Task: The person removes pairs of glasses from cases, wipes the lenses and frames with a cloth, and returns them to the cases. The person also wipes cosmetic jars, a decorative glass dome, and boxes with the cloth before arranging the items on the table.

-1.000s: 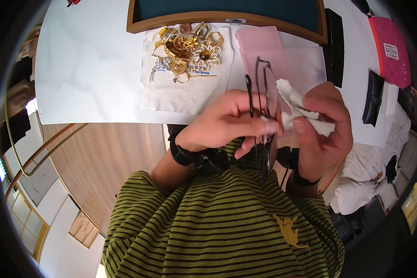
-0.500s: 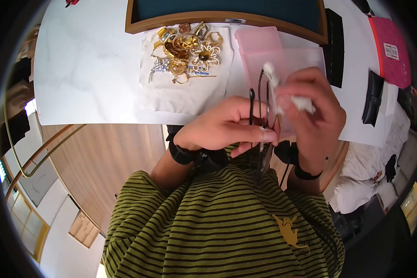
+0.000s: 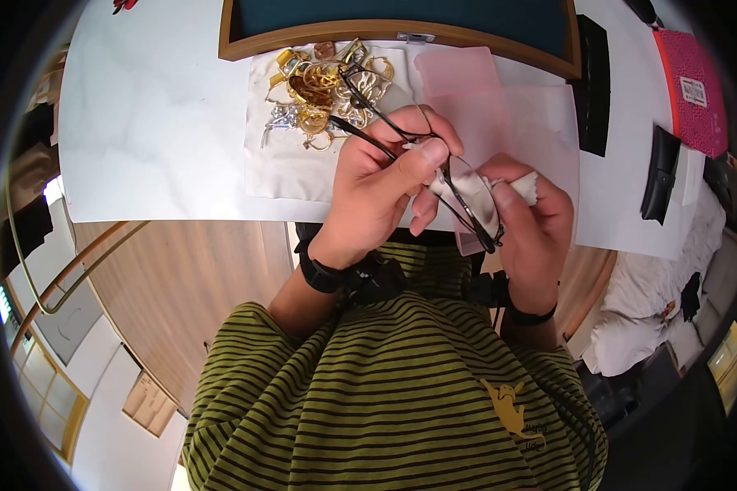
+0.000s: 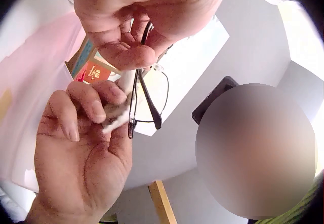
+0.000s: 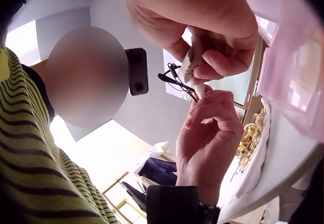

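Observation:
Thumb and fingers of my left hand (image 3: 377, 176) pinch a pair of dark thin-framed eyeglasses (image 3: 360, 135) near the middle. The glasses are tilted, one temple reaching over the jewelry in the head view. My right hand (image 3: 540, 217) grips a small white cloth (image 3: 526, 190) with a scalloped edge, bunched against the lower lens. In the left wrist view, the temple (image 4: 149, 102) hangs below the left thumb, and the right hand (image 4: 81, 158) comes in from below with the cloth. The right wrist view shows the cloth (image 5: 188, 67) between the right fingers, beside the glasses frame.
A heap of gold and silver jewelry (image 3: 311, 90) lies on a white cloth square (image 3: 282, 180) on the table. Behind it stands a wooden case (image 3: 319, 39) with a dark lining. A pink translucent box (image 3: 540, 123) sits beyond the hands; a black case (image 3: 659, 172) lies right.
The glasses have turned from near upright to slanting, temples now pointing up-left over the jewelry. My right hand has moved down with the cloth, from near the temple tips to the lower lens.

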A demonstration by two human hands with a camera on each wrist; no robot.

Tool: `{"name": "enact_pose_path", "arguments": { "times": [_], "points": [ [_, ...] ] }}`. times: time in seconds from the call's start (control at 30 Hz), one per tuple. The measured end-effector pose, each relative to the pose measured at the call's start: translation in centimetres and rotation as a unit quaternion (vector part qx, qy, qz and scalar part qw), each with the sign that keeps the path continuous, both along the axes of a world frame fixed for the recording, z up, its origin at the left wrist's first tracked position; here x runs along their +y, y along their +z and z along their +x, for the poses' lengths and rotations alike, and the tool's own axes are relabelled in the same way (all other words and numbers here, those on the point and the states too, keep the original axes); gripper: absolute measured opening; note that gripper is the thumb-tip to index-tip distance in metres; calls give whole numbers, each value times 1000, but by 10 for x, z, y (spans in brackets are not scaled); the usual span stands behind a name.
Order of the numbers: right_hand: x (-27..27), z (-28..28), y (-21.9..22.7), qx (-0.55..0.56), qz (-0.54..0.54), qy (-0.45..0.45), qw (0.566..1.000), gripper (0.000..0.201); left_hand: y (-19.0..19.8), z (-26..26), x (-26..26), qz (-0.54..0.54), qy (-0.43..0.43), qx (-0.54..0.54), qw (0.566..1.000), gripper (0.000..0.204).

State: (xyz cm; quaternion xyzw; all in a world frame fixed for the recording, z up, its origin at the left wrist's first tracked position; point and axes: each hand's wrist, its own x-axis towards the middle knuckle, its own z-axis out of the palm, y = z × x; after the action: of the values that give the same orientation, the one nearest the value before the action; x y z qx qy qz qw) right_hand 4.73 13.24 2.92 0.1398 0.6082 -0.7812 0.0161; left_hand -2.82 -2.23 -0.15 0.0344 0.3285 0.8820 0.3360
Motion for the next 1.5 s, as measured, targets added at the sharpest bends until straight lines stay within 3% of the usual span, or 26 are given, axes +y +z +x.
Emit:
{"name": "enact_pose_path", "arguments": {
  "times": [0.07,0.13,0.33,0.47,0.53,0.67,0.73,0.77,0.8,0.83,0.87,0.93,1.0,1.1,1.17,1.27,1.33,1.37,1.4,1.43,1.5],
  "points": [
    [6,4,-7,-10,-9,30,999,17,-1,-1,-1,-3,0,-1,1000,14],
    [7,6,-7,-85,-262,52,960,23,-3,-3,-1,38,7,56,998,13],
    [0,-3,-13,7,-436,74,897,33,2,1,-5,-13,-25,105,994,7],
    [-5,-1,-17,-9,-359,15,933,30,7,-5,-8,-67,-6,136,988,6],
    [-5,1,-19,-30,-351,6,936,28,11,-7,-12,-124,-39,159,979,18],
    [-2,7,-19,-48,-332,38,941,22,14,-4,-12,-90,-47,159,982,18],
    [4,9,-13,-90,-201,74,973,21,16,-4,-10,-96,-28,140,985,19],
    [1,9,-9,-91,-201,74,973,21,16,-5,-10,-119,-11,123,985,19],
    [-3,9,-5,-38,-26,-24,999,20,15,-7,-11,-142,6,107,984,19],
    [-7,10,-3,15,150,-120,981,19,15,-9,-12,-158,-18,90,983,14],
    [-5,13,-3,15,149,-119,982,19,16,-10,-11,-159,-17,88,983,14],
    [7,22,-3,120,115,-268,949,15,21,-11,-6,-255,-81,69,961,8],
    [18,27,4,159,115,-284,938,14,18,-7,2,-277,-108,63,953,4],
    [30,33,14,218,147,-324,909,14,11,-3,16,-389,-99,279,872,7],
    [34,29,12,247,217,-377,866,12,8,-3,22,-395,-89,321,856,7],
    [29,25,18,226,232,-295,899,9,13,-6,23,-394,-89,373,835,6],
    [27,23,20,220,181,-275,918,4,23,-7,22,-272,-139,194,932,6],
    [28,24,20,214,78,-198,953,4,22,-8,21,-272,-141,195,932,6],
    [30,27,19,204,-26,-118,972,8,20,-8,20,-190,-150,178,954,5],
    [36,21,15,240,-14,-24,970,17,19,-9,18,-106,-158,160,969,5],
    [32,22,14,189,30,-30,981,20,22,-10,14,-93,-178,148,968,6]
  ]
}}
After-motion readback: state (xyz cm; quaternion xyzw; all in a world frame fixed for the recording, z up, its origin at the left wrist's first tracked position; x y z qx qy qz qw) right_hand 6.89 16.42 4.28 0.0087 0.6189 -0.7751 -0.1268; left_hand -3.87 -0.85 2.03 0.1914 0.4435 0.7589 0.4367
